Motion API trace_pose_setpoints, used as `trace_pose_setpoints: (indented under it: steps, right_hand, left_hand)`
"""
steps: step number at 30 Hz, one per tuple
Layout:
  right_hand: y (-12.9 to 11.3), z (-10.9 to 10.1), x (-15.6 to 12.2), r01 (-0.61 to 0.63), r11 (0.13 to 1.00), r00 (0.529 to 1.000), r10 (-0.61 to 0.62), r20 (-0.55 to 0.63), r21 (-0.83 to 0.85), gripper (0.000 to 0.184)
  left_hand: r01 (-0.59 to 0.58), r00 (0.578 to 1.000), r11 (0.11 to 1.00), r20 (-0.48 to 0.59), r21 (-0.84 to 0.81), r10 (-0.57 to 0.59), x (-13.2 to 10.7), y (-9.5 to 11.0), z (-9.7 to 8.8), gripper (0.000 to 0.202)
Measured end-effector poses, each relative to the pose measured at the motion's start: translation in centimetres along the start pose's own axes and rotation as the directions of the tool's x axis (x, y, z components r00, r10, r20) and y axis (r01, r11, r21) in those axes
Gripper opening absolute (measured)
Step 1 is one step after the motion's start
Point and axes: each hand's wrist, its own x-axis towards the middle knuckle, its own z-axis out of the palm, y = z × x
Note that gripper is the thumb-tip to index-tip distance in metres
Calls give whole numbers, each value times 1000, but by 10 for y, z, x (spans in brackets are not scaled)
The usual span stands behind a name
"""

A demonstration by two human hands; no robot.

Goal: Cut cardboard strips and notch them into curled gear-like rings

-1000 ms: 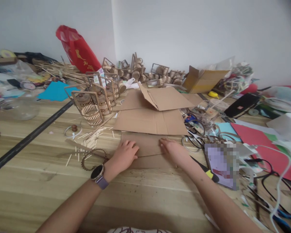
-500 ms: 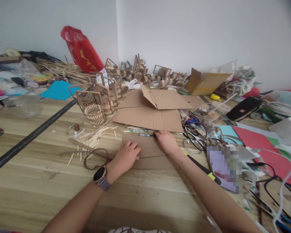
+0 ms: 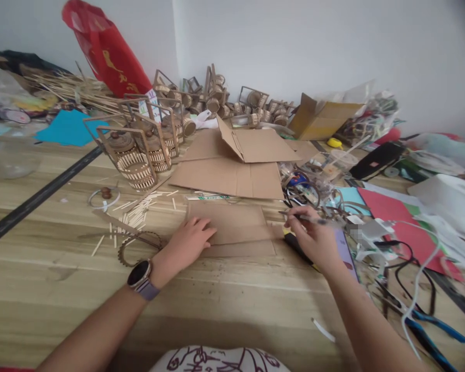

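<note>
My left hand [image 3: 191,238] lies with fingers spread on a small piece of cardboard [image 3: 236,222], near its left end. The cardboard rests flat on the wooden table, partly over another brown piece [image 3: 240,249]. Off its right end, my right hand [image 3: 313,235] is closed round a dark pen [image 3: 294,215], whose tip points left. Beneath that hand lies a black and yellow utility knife [image 3: 298,247], partly covered by it. Left of my left hand are a toothed brown ring [image 3: 126,253] and several loose pale sticks [image 3: 139,212].
Larger folded cardboard [image 3: 228,175] lies farther back. Small bamboo baskets [image 3: 137,170] with tall handles stand at the left, more along the wall. At the right are cables, red paper [image 3: 387,206], blue-handled pliers [image 3: 426,336] and a black speaker [image 3: 375,160].
My right hand has picked the pen up off the cardboard and moved right with it. My left hand stays on the cardboard. The view has shifted slightly.
</note>
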Motion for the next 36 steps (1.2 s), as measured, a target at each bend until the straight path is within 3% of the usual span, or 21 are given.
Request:
trace_pose_setpoints:
  steps: [3,6,8,10,13,18,26,31,36]
  right_hand:
    - [6,2,-19,51,996,985,-62,159,74,20]
    - [9,14,-32,230,972,914,-235,331,54,15]
    - [12,22,-39,322,947,881,-301,365,1,14]
    - [15,28,-42,361,930,877,-313,364,-72,15]
    - [21,31,-42,359,928,875,-298,381,-101,19]
    - [30,31,-34,338,940,864,-327,382,38,20]
    - [33,33,-31,318,943,875,-331,353,97,24]
    - [37,33,-35,230,970,906,-241,347,73,25]
    - [37,31,-35,192,979,909,-201,366,61,28]
  left_hand:
    - [-4,1000,1000,15,-8,4,-8,2,-3,31]
    - [14,1000,1000,15,9,-14,-12,7,-5,29]
    - [23,1000,999,10,36,-24,-14,8,-5,27]
    - [26,1000,998,11,50,-27,-16,6,-5,29]
    - [32,999,999,23,33,-33,-24,-4,-5,35]
    - [56,998,998,33,-20,-55,-43,-22,-8,38]
    - [105,993,994,49,-23,-104,-50,-20,-15,33]
    - [101,993,994,62,-41,-99,-51,-23,-12,35]
    - [61,998,996,28,-61,-59,-53,-29,-4,33]
